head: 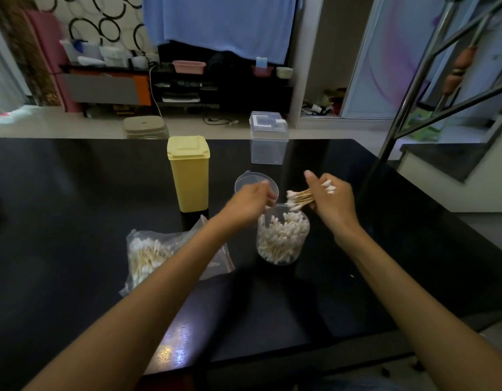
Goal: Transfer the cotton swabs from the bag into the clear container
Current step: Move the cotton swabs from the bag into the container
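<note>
A: Holding a bundle of cotton swabs [300,199] in right hand [333,203], fingers curled and clamped round the sticks; bundle lying nearly level, tips just above the far rim of clear container [283,235].

B: Left hand [251,200] status?

A: Reaching over the container's left rim, close to the bundle's free ends. Fingertips hidden behind the hand; cannot tell whether apart or pinching.

B: Remaining stock?

A: Bag [159,253] lying flat on table [74,193], left of the container, partly under the left forearm, many swabs inside. Container already well filled, swabs standing at mixed angles. Round lid [256,185] resting just behind the container; yellow box [189,174] behind and to the left.

B: Likely faults from here?

A: Probably three. Releasing the bundle while level: sticks bridging the rim and rolling off onto the table. Pushing down against swabs already crossed inside: jamming, ends left proud, lid unable to seat later. Bearing sideways on the rim with either hand: light container tipping, contents spilling.

B: Further hazard?

A: Left forearm dragging the bag on withdrawal, scattering loose swabs, if the mouth is unsealed.
</note>
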